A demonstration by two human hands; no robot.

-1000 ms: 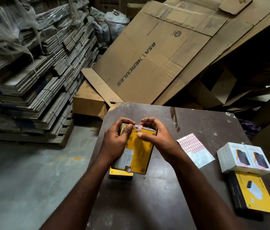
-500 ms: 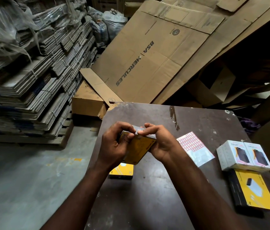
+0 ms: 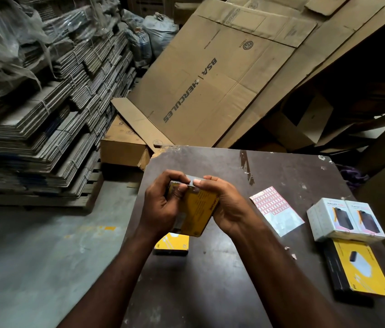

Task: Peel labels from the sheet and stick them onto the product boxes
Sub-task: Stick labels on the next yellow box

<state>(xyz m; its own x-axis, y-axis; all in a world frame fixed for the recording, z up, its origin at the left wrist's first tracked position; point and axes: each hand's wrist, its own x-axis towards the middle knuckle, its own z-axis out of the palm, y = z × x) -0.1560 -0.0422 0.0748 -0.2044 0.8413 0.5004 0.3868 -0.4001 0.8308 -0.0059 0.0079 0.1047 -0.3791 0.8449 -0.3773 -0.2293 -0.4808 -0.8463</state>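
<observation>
Both hands hold a yellow product box tilted above the dark table. My left hand grips its left side, thumb on the top corner. My right hand wraps the right side, its fingertips pressing on the box's top edge. The label sheet, white with red-outlined labels, lies flat to the right of my hands. A second yellow box lies on the table under my left wrist. At the right stand two white boxes side by side and a yellow-and-black box.
Stacks of bundled flattened cartons fill the left. Large brown cardboard sheets lean behind the table. A closed brown carton sits at the table's far left corner. Grey concrete floor lies to the left. Small paper scraps lie on the table.
The yellow box has been lifted and tipped from lying face-up to standing on edge in both hands. My fingers have moved onto its top edge.
</observation>
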